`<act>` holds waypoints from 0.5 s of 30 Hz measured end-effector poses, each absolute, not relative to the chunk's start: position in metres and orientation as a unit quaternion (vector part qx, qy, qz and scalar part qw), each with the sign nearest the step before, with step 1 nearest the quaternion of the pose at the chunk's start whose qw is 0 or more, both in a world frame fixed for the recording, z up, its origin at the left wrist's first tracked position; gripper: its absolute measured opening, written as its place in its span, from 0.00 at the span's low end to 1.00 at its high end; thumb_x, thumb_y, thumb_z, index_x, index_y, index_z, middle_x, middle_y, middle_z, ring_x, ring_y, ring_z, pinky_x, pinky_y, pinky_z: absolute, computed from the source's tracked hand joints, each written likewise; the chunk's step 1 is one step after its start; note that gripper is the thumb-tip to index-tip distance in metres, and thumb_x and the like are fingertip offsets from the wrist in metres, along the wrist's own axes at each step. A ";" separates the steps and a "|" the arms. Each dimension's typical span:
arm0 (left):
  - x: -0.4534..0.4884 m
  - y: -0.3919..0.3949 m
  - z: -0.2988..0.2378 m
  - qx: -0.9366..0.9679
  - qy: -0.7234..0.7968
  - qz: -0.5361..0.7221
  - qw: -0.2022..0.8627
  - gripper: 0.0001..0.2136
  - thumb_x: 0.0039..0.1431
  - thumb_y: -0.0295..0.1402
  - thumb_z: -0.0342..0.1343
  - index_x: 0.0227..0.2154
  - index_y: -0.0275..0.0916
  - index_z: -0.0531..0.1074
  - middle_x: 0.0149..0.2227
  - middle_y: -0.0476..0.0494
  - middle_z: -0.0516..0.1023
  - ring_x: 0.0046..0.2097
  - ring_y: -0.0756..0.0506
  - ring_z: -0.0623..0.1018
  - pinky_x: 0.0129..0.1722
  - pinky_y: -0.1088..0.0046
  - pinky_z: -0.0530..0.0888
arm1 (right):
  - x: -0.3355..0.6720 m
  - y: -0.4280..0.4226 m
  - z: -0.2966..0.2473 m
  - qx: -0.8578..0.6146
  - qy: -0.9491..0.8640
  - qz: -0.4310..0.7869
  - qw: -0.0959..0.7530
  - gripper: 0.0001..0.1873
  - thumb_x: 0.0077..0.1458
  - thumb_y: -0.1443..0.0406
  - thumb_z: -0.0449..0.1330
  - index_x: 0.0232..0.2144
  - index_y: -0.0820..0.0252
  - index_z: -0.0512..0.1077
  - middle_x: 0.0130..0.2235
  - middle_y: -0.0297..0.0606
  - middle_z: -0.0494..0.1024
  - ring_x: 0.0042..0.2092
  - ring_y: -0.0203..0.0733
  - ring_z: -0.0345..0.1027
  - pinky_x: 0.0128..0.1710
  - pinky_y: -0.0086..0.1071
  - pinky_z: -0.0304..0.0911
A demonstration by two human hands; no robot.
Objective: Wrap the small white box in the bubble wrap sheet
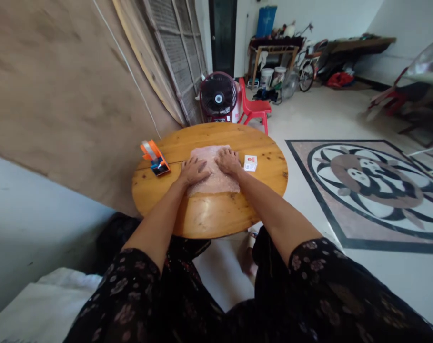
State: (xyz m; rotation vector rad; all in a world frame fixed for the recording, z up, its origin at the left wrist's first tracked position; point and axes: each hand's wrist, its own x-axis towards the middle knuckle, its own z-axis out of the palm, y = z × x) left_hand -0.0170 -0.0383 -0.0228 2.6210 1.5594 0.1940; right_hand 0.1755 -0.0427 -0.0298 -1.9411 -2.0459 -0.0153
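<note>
A pink padded sheet, like bubble wrap [213, 181], lies flat in the middle of a round wooden table [209, 214]. My left hand [194, 170] rests palm down on its left part with the fingers stretched out. My right hand [229, 161] lies flat on its right part, fingers also spread. A small white box with a red mark [250, 163] stands just right of my right hand. An orange tape dispenser [155, 156] lies on the table to the left of my left hand.
A dark red floor fan [218, 97] and a red plastic chair [254, 107] stand behind the table. A large board leans against the wall on the left. Farther back are a wooden table, buckets and a bicycle. The floor on the right has a patterned inlay.
</note>
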 end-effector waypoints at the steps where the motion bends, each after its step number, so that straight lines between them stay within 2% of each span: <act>1: -0.017 -0.039 -0.022 0.857 0.509 0.065 0.040 0.31 0.57 0.56 0.45 0.60 0.49 0.59 0.65 0.38 0.54 0.65 0.35 0.54 0.60 0.52 0.51 | 0.175 -0.043 -0.030 -0.680 -0.715 -0.007 0.161 0.28 0.63 0.55 0.42 0.57 0.67 0.59 0.62 0.53 0.59 0.62 0.56 0.49 0.59 0.49 0.44; 6: -0.015 -0.041 -0.020 0.860 0.505 0.073 0.027 0.30 0.57 0.56 0.46 0.60 0.49 0.60 0.64 0.38 0.57 0.64 0.35 0.56 0.60 0.54 0.54 | 0.175 -0.042 -0.030 -0.685 -0.709 -0.018 0.166 0.27 0.63 0.55 0.43 0.57 0.67 0.60 0.63 0.54 0.58 0.63 0.56 0.48 0.59 0.48 0.43; 12: -0.015 -0.040 -0.019 0.862 0.500 0.081 0.027 0.30 0.57 0.54 0.49 0.59 0.47 0.61 0.63 0.37 0.58 0.65 0.35 0.55 0.60 0.53 0.54 | 0.177 -0.045 -0.026 -0.687 -0.708 -0.026 0.165 0.27 0.63 0.55 0.43 0.57 0.65 0.61 0.62 0.54 0.60 0.62 0.55 0.50 0.58 0.46 0.44; 15: -0.014 -0.044 -0.017 0.859 0.502 0.093 0.020 0.28 0.56 0.54 0.50 0.57 0.47 0.64 0.60 0.37 0.62 0.63 0.35 0.59 0.58 0.54 0.57 | 0.178 -0.044 -0.027 -0.686 -0.708 -0.024 0.167 0.26 0.63 0.55 0.44 0.56 0.66 0.62 0.62 0.54 0.60 0.63 0.55 0.49 0.58 0.46 0.43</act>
